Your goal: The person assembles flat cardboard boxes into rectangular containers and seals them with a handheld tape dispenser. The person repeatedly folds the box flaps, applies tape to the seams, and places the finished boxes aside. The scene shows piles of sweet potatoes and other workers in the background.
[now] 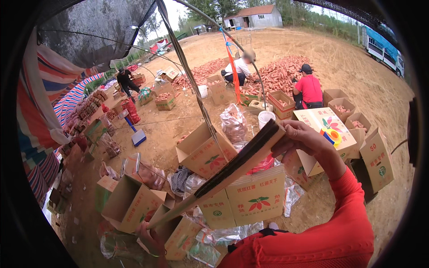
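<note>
I hold a long, narrow-looking cardboard carton [241,167], seen nearly edge-on with a dark slit along its top. My right hand [298,139] grips its upper far end, thumb on top, the red-sleeved arm bent at the elbow. Lower left, my left hand [149,236] is closed round the near end, partly in shadow. Just beneath is a printed carton panel [257,198]; I cannot tell whether it belongs to the held carton. Beside my left hand an open carton [132,203] lies tilted. A tape dispenser [330,135] with yellow tape rests on a closed carton [313,120] to the right.
Clear plastic bags [208,252] lie around my feet. Open cartons [208,152] stand ahead. Two people [308,89] crouch by a heap of sweet potatoes [281,73]; another person [126,82] bends at far left. A blue platform scale [137,137], poles and striped sheeting [49,85] are left.
</note>
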The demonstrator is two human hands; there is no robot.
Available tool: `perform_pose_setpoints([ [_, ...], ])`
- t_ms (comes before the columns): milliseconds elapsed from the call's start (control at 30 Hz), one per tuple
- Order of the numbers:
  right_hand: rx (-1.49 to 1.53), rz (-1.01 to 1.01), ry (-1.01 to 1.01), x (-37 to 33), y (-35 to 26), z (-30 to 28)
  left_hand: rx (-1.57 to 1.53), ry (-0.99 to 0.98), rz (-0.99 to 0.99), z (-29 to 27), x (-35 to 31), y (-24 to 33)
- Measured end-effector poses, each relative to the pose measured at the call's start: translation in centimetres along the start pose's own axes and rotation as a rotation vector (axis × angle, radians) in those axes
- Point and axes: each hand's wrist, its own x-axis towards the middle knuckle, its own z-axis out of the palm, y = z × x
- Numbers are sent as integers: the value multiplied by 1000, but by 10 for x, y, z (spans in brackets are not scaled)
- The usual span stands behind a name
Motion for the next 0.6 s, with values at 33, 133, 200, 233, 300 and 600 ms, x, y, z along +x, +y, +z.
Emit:
perform_pose_setpoints([
  [33,5,-6,-26,2,-1,1,-7,62,19,9,-2,-6],
  [133,-38,-36,-76,8,-5,5,6,92,-20,17,0,-12],
  [200,-141,-84,-85,12,-8,10,-70,43,-170,17,7,-8],
  [233,-102,-54,-69,13,-5,11,-106,18,-245,17,11,-6],
  [300,-103,-30,-46,19,-3,13,-58,18,-157,18,15,-17],
  [600,-1463,-437,373,52,20,4,-93,-84,-251,33,23,-82],
])
